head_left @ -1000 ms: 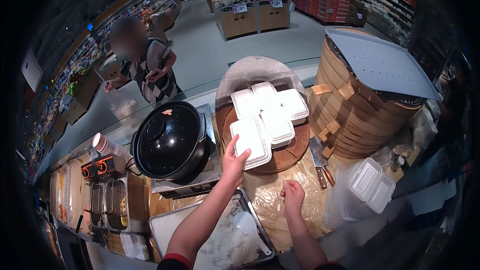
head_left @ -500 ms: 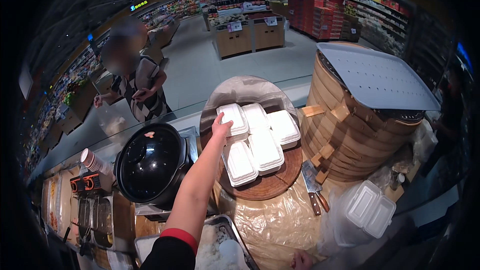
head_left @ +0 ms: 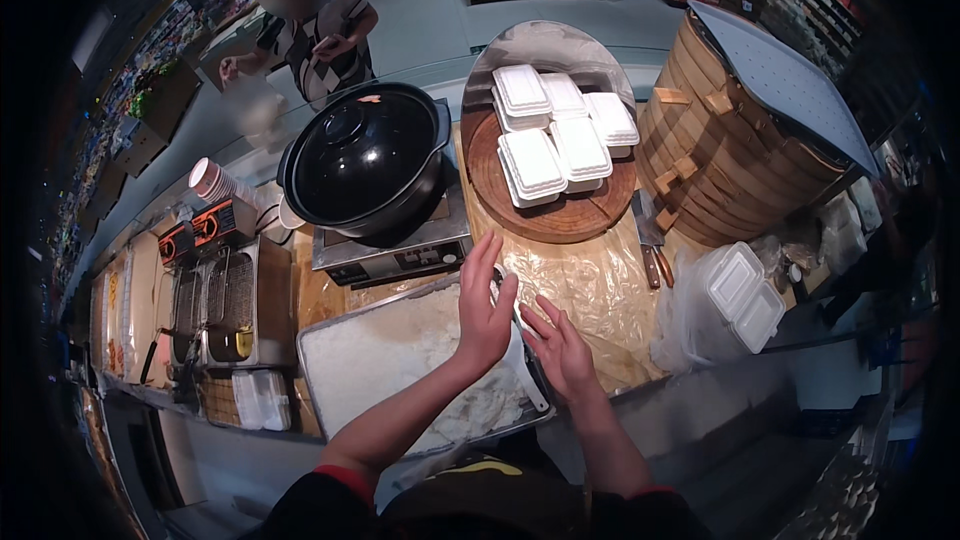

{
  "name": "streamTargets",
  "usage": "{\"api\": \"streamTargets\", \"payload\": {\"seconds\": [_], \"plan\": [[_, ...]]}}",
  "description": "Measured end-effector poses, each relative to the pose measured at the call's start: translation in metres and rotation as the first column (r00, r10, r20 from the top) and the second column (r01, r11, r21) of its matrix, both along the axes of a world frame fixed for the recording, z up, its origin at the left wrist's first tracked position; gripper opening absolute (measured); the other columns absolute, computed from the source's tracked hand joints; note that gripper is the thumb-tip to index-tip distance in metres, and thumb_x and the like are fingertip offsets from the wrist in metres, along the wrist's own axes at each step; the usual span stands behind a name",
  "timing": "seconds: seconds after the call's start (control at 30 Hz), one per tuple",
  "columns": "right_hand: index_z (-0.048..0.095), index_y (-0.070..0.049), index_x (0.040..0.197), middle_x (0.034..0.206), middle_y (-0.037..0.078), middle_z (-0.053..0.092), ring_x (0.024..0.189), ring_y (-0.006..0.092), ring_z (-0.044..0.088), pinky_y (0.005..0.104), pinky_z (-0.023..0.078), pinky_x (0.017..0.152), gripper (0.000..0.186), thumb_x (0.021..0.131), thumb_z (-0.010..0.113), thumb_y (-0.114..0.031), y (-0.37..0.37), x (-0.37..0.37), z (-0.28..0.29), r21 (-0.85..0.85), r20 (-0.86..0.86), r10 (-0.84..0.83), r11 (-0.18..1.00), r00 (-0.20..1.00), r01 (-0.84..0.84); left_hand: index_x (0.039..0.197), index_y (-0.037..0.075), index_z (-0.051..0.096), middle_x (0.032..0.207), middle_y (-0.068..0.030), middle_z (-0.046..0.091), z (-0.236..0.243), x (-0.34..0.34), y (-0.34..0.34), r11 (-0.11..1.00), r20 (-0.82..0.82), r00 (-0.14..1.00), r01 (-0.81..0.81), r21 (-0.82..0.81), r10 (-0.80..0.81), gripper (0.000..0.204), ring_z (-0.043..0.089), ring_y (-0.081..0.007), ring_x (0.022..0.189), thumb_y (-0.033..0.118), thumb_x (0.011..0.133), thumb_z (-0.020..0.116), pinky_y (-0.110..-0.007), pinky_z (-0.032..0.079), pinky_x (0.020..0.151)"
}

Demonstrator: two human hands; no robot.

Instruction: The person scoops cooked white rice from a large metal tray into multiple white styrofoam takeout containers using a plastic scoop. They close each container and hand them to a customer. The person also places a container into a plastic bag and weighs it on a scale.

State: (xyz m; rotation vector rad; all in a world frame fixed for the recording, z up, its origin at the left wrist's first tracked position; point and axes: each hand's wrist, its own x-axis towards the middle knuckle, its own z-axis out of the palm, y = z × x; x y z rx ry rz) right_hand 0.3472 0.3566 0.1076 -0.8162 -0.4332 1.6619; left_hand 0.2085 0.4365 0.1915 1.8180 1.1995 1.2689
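Note:
My left hand (head_left: 487, 312) is raised over the right side of a shallow metal tray, empty, with its fingers apart. Facing it, my right hand (head_left: 562, 348) is also empty, fingers spread, beside the tray's right edge. The two palms are turned toward each other with a gap between. White, rice-like food (head_left: 485, 395) lies in the tray, with a pale-handled utensil (head_left: 535, 390) along its right edge. Beyond my hands, closed white takeaway boxes (head_left: 532, 162) stand grouped and partly stacked on a round wooden chopping board (head_left: 550, 228).
A black lidded pot (head_left: 360, 160) sits on a cooker (head_left: 400, 258) at left. Fryer baskets (head_left: 225, 295) are further left. Bamboo steamers (head_left: 735, 140) rise at right, near knives (head_left: 651, 265) and an open white box (head_left: 740, 290). A person (head_left: 325, 45) stands across the glass.
My left hand has let go of the upper-left takeaway box and drawn back toward me. My right hand has come up from the lower edge. The view has tilted down.

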Motion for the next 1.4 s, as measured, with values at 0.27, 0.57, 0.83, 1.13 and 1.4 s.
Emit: {"api": "streamTargets", "payload": {"seconds": [0.27,0.57,0.83,1.13,1.4], "plan": [[0.03,0.002,0.147,0.14,0.025,0.051,0.128,0.0305,0.052,0.0424,0.036,0.111,0.069,0.104,0.031,-0.053,-0.072,-0.09,0.04,-0.037,0.048,-0.079,0.996,0.996,0.08,0.14,0.01,0.052,0.148,-0.0151,0.046,-0.139,-0.144,-0.148,0.798,-0.654,0.727,-0.26,-0.544,-0.209,0.056,0.031,-0.0319,0.144,0.046,0.098,0.046,-0.058,0.014,0.118],[0.068,-0.004,0.099,0.092,0.008,0.066,0.095,0.0209,0.064,0.0351,0.05,0.085,0.023,0.078,0.078,-0.006,-0.128,-0.192,0.045,0.465,0.858,-0.467,0.883,0.212,0.062,0.117,0.002,0.064,0.112,-0.0128,0.069,-0.072,-0.208,-0.154,0.975,-0.112,0.992,-0.082,-0.207,0.06,0.038,0.069,-0.026,0.094,0.007,0.08,0.071,-0.034,0.054,0.086],[0.048,0.0,0.141,0.14,0.018,0.053,0.138,0.0316,0.042,0.0427,0.028,0.115,0.049,0.106,0.032,-0.031,-0.121,-0.204,-0.021,0.095,0.995,-0.099,0.976,-0.012,-0.196,0.155,0.006,0.019,0.158,-0.0143,0.03,-0.027,-0.218,-0.175,0.365,0.669,0.661,0.562,-0.742,0.341,0.084,0.039,-0.0394,0.137,0.068,0.098,0.022,-0.058,0.013,0.117],[0.056,0.001,0.131,0.129,0.02,0.061,0.12,0.0362,0.058,0.0447,0.041,0.105,0.041,0.103,0.046,-0.027,-0.118,-0.276,-0.006,0.068,0.986,-0.117,0.934,-0.121,-0.351,0.157,0.017,0.022,0.16,-0.0153,0.021,0.003,-0.306,-0.166,0.557,0.745,0.625,0.543,-0.628,0.232,0.079,0.047,-0.037,0.133,0.07,0.098,0.019,-0.052,0.026,0.11],[0.048,0.003,0.134,0.131,0.021,0.058,0.12,0.0317,0.056,0.0415,0.043,0.102,0.055,0.104,0.035,-0.042,-0.142,-0.343,-0.025,-0.428,0.904,0.408,0.852,-0.131,-0.301,0.154,0.01,0.027,0.155,-0.0141,0.025,-0.002,-0.348,-0.247,0.738,0.594,0.795,0.474,-0.48,-0.124,0.067,0.053,-0.0269,0.125,0.053,0.104,0.035,-0.035,0.038,0.107]]}}
